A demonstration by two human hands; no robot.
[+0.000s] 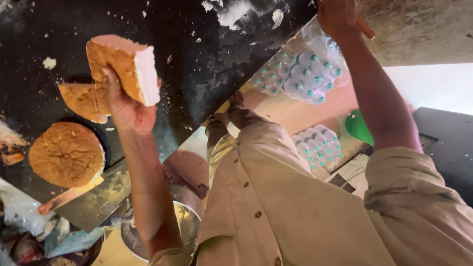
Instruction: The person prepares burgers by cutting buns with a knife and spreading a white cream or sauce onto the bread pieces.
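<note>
The beige shirt point(276, 207) fills the near view, and beyond it the left hand point(127, 106) grasps a cut sponge-cake wedge point(123, 66), raised just above the black counter point(197, 54), while the right hand point(337, 17), farther away at the counter's edge, is clenched on a thin stick (its end hidden).

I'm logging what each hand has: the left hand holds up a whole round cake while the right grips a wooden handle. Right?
Not quite. The head view shows the left hand holding a cut cake piece; the whole round cake lies on the dark counter. The right hand grips the wooden handle.
</note>
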